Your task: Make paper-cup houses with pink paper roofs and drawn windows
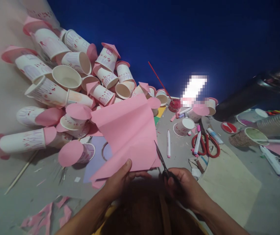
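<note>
We observe the pink paper [130, 130], creased and wavy with cut edges, above the table [63, 182], gripped by the left hand [122, 178]; the right hand [182, 186] holds black scissors [163, 160]

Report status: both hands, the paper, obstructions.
Left hand holding pink paper. Right hand on black scissors, beside paper's right edge. Heaped cups crowd paper's far left; scissors side looks unobstructed.

Through my camera I see my left hand [119, 179] holding pink paper [132, 130], my right hand [184, 184] black scissors [165, 173]; heaped cups [107, 59] beyond the left fingers [128, 165], red-handled scissors [207, 143] beyond the right.
</note>
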The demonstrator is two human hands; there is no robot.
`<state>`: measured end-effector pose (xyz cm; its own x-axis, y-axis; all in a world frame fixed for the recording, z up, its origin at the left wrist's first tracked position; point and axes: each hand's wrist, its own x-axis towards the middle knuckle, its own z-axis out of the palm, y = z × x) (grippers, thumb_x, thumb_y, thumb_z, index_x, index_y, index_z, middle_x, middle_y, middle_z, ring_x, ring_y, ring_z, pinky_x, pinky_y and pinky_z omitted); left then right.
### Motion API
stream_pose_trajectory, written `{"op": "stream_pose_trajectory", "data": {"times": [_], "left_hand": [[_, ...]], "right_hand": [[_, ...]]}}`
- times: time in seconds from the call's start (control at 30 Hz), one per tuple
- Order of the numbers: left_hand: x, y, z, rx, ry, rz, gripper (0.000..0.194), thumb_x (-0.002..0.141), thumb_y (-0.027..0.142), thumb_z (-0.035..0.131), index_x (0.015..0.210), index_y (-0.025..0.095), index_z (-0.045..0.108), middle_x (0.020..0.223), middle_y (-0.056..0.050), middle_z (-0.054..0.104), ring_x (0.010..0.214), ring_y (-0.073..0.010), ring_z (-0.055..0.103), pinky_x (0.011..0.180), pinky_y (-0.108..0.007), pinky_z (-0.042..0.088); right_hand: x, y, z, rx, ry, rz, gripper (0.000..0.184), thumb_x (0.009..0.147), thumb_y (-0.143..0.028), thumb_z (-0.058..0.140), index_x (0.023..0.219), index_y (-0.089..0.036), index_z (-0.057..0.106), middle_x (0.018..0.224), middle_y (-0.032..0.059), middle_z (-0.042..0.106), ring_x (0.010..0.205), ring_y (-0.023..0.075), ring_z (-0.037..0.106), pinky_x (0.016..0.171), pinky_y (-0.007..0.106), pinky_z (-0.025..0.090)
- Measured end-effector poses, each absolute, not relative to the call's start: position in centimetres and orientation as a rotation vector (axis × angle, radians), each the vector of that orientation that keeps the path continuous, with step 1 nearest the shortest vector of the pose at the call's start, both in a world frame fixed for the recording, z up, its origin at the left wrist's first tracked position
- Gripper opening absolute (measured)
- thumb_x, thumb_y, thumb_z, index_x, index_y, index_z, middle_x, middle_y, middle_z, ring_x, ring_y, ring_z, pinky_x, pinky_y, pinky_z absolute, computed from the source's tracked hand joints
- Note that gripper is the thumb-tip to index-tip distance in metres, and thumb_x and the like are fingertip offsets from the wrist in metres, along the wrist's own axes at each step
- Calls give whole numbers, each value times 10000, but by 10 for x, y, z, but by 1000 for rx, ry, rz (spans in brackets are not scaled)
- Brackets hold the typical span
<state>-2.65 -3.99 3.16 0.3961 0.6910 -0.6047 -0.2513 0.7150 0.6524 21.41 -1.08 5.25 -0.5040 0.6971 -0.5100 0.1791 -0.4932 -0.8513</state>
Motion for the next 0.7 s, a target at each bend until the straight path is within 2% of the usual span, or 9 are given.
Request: {"op": "stream_pose_trajectory", "data": {"times": [0.1, 0.23, 0.33, 0.53, 0.7], "left_hand": [[-27, -43, 30, 519, 1039, 704, 859, 733, 910, 552, 923, 118, 828, 1105, -177, 795, 1336, -401, 558, 1263, -469, 229], [-23, -47, 29, 493, 1092, 913, 680, 799, 773, 648, 955, 133, 814, 1102, -162, 804, 1293, -363, 610, 1205, -438, 356], [-20, -47, 32, 492, 1154, 979, 621, 839, 722, 636, 916, 131, 810, 1013, -152, 819, 1192, -352, 676, 1150, -426, 420], [-23, -45, 41, 629, 1299, 870, 599, 870, 701, 571, 797, 160, 819, 853, -122, 820, 1083, -342, 704, 1095, -416, 444], [-24, -46, 44, 606, 1288, 845, 565, 882, 652, 572, 878, 151, 833, 848, -118, 822, 1099, -357, 698, 1099, -436, 425]], "right_hand": [[217, -12, 50, -1326, -1345, 2058, 580, 732, -736, 703, 576, -218, 493, 484, -57, 420, 480, 88, 317, 494, 251, 282], [219, -12, 48, -1325, -1401, 2037, 501, 766, -642, 698, 584, -214, 515, 490, -50, 443, 487, 93, 343, 501, 252, 286], [219, -12, 51, -1360, -1408, 2056, 470, 768, -604, 698, 584, -213, 516, 489, -48, 448, 485, 92, 352, 493, 248, 285], [216, -10, 61, -1419, -1340, 2124, 539, 699, -679, 734, 578, -220, 477, 476, -51, 438, 466, 87, 335, 448, 233, 240], [216, -9, 60, -1401, -1304, 2153, 593, 658, -732, 757, 582, -214, 480, 477, -47, 449, 467, 78, 315, 447, 225, 229]]}}
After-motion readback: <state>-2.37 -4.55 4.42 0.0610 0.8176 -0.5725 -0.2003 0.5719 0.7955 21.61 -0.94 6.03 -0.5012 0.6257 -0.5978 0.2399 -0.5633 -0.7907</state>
